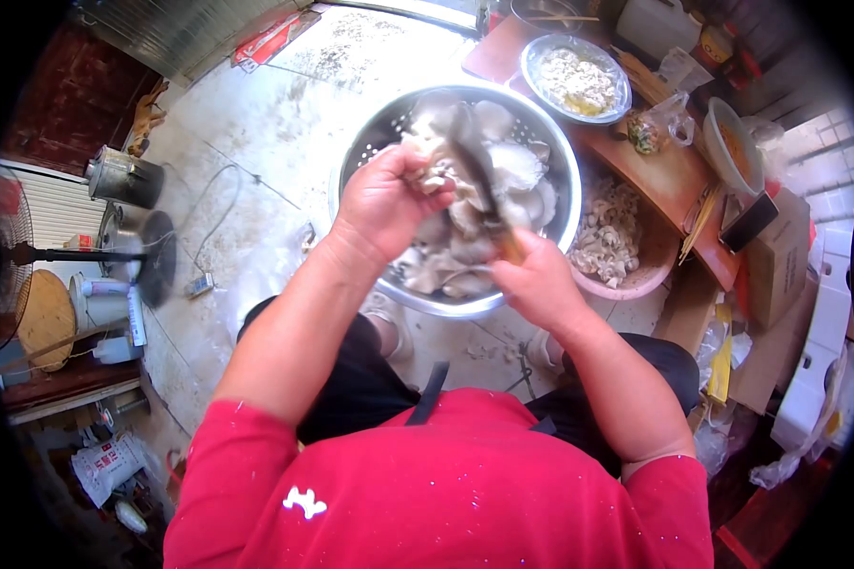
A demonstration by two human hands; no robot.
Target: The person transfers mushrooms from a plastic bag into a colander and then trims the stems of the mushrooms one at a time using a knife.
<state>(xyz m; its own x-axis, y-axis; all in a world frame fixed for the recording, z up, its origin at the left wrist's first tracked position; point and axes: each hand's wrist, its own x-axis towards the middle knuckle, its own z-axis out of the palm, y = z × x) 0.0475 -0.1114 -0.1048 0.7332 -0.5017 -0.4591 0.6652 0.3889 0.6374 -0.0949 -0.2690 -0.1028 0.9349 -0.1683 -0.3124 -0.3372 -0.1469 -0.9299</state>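
Observation:
My left hand (pixel 381 197) has its fingers closed on an oyster mushroom (pixel 435 173), held above a large metal colander (pixel 571 213). Gripped in my right hand (pixel 543 284) is a knife (pixel 474 163) with a yellowish handle. Its dark blade, blurred by motion, points away from me and overlaps the held mushroom in this view. Whole grey-white oyster mushrooms (pixel 517 169) fill the colander, which stands between my feet. Right of it, a pink basin (pixel 647 277) contains torn or cut mushroom pieces (pixel 605 232).
A wooden board (pixel 655 175) at the right carries a bowl of pale food (pixel 574 81), a bowl of orange-brown contents (pixel 731 142) and plastic bags. A cardboard box (pixel 778 256) stands beyond. On the left are a fan (pixel 9 251), metal pots (pixel 123 178) and a cable (pixel 213 204) on the tiles.

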